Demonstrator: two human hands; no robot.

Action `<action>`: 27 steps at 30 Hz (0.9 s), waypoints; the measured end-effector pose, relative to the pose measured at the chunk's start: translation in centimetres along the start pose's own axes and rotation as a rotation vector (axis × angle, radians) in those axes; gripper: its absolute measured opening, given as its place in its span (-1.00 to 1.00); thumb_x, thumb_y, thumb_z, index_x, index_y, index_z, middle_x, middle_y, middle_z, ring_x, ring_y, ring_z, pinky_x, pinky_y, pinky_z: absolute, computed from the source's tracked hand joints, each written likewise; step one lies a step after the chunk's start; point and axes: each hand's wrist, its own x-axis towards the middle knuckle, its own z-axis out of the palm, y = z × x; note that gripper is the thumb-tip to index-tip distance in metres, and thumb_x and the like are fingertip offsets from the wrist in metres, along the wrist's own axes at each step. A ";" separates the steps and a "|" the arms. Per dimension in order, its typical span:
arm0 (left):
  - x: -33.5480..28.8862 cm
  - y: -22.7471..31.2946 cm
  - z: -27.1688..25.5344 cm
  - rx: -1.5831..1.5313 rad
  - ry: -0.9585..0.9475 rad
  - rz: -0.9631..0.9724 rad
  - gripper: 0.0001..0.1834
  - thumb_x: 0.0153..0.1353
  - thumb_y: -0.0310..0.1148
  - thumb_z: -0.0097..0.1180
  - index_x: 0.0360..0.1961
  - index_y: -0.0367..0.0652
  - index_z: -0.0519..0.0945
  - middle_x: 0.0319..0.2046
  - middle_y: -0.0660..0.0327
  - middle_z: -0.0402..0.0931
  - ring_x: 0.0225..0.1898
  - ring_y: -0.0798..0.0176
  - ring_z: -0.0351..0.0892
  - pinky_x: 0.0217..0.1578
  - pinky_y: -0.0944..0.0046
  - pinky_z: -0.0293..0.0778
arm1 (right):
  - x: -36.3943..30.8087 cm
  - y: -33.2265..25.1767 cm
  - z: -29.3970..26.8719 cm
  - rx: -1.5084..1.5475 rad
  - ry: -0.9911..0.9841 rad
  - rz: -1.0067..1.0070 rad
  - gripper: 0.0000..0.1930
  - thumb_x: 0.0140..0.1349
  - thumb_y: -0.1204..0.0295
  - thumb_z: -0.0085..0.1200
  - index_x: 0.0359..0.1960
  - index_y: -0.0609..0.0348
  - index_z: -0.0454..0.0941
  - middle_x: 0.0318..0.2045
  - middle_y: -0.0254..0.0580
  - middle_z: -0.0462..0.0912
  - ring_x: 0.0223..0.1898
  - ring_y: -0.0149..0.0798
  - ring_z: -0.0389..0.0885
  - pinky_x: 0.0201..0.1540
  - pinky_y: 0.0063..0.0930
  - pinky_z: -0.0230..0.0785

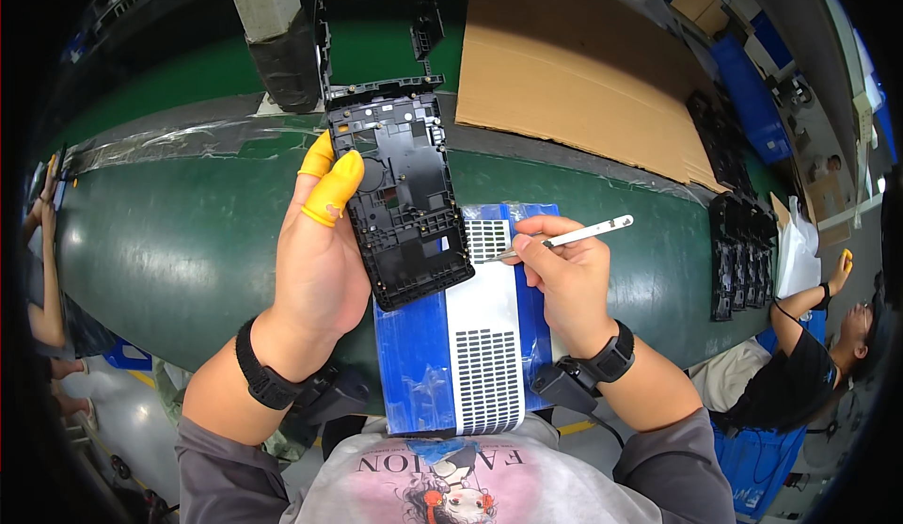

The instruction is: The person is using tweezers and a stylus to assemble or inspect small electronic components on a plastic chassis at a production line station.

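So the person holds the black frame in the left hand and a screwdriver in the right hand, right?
Not quite. The head view shows the right hand holding white tweezers, not a screwdriver. The left hand does hold the black frame.

Yellow finger cots (331, 188), black wristbands (266, 375), grey sleeves (221, 468)

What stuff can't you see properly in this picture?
- Head view: the tweezers tip over the white sticker sheet is too small to show whether it grips anything.
- The left hand covers the left edge of the black plastic frame; its fingers behind are hidden.
- The right hand hides part of the blue sheet.
- The stacked black frames at the right are bent by the lens and too small for detail.
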 end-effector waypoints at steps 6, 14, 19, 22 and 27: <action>0.2 -0.2 -0.3 0.039 0.007 0.004 -0.69 0.17 -0.38 -0.21 -0.04 -0.14 0.22 -0.18 0.21 0.36 -0.19 0.33 0.40 -0.19 0.30 0.37 | 0.0 -0.2 -0.1 0.049 -0.007 -0.007 -0.86 -0.02 0.61 -0.01 -0.37 0.37 0.44 -0.60 -0.27 0.49 -0.62 -0.53 0.42 -0.62 -0.76 0.17; -0.4 -0.3 0.2 0.012 0.001 -0.156 -0.73 0.18 -0.39 -0.21 -0.09 -0.20 0.25 -0.24 0.16 0.38 -0.24 0.29 0.44 -0.23 0.28 0.41 | -0.8 -6.1 2.8 0.150 -0.087 -0.194 -0.82 -0.04 0.59 0.05 -0.34 0.35 0.44 -0.57 -0.21 0.53 -0.63 -0.56 0.39 -0.62 -0.78 0.16; -1.3 -1.2 0.3 0.119 0.037 -0.204 -0.69 0.17 -0.34 -0.17 -0.08 -0.25 0.25 -0.26 0.20 0.38 -0.28 0.39 0.43 -0.29 0.43 0.40 | -0.9 -3.4 4.2 0.200 -0.138 -0.127 -0.82 0.00 0.55 0.06 -0.32 0.34 0.44 -0.53 -0.23 0.54 -0.56 -0.58 0.42 -0.57 -0.78 0.19; -1.5 -1.6 0.0 0.158 0.057 -0.204 -0.69 0.17 -0.33 -0.16 -0.09 -0.25 0.25 -0.28 0.21 0.38 -0.30 0.42 0.42 -0.31 0.45 0.39 | -1.3 -3.3 4.5 0.229 -0.111 -0.124 -0.82 0.00 0.56 0.05 -0.32 0.33 0.44 -0.53 -0.24 0.55 -0.55 -0.58 0.43 -0.57 -0.79 0.19; -1.6 -1.9 0.1 0.158 0.032 -0.184 -0.67 0.17 -0.34 -0.17 -0.07 -0.27 0.24 -0.26 0.21 0.37 -0.28 0.44 0.39 -0.28 0.47 0.36 | -1.3 -3.1 3.9 0.208 -0.118 -0.094 -0.82 0.00 0.58 0.03 -0.32 0.35 0.44 -0.49 -0.19 0.54 -0.45 -0.48 0.50 -0.43 -0.72 0.30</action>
